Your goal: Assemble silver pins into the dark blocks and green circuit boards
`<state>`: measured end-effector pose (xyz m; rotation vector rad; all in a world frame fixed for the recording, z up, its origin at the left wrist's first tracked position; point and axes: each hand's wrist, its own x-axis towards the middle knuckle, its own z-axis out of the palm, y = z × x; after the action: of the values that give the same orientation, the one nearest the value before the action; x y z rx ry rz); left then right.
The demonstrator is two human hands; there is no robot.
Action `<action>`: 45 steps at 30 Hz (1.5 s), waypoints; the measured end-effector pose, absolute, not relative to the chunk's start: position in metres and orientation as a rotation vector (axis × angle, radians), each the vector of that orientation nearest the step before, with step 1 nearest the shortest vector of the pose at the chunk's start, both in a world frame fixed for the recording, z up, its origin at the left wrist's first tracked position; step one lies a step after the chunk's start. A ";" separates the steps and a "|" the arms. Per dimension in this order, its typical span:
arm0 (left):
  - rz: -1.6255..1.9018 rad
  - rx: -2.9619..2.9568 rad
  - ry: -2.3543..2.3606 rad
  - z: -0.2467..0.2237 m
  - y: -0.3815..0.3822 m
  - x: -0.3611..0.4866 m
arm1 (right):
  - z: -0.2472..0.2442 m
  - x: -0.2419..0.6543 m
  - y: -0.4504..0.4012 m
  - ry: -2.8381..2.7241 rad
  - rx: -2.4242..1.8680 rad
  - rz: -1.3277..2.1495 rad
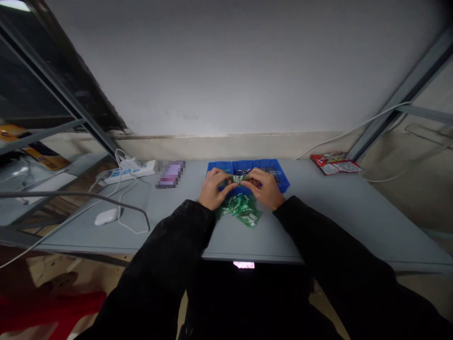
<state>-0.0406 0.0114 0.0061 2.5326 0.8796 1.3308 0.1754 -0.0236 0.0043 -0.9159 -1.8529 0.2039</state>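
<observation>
Both hands meet over the front of the blue compartment trays, pinching one small green plastic packet [238, 179] between them. My left hand [213, 189] is closed on the packet's left end, and my right hand [265, 188] is closed on its right end. Below the hands, a pile of green plastic packets [242, 208] lies on the grey table. The blue tray [283, 182] behind the hands has several compartments; dark, thin parts show in the middle one, and the hands partly cover the left one.
A power strip [141, 173] with white cables, a white case [106, 216] and a pixelated purple object [171, 174] are on the left. A red packet [334, 163] lies at the back right. Metal frame posts rise at both sides, with a wall behind the table [339, 212].
</observation>
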 end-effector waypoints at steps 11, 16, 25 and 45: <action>1.350 2.254 0.901 -0.002 0.007 -0.037 | 0.002 0.169 -0.027 -1.524 -0.852 0.738; 1.375 2.467 0.821 0.006 0.006 -0.037 | 0.007 0.172 -0.031 -1.537 -0.845 0.641; 1.443 2.561 0.869 0.008 0.009 -0.041 | 0.005 0.178 -0.026 -1.711 -0.928 0.346; 1.357 1.983 1.527 0.017 0.069 -0.084 | 0.003 0.177 -0.037 -2.162 -0.938 -0.021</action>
<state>-0.0835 0.0690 0.0166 1.9828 1.5265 1.3566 0.1769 -0.0374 0.0029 -0.9385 -2.1620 -0.0214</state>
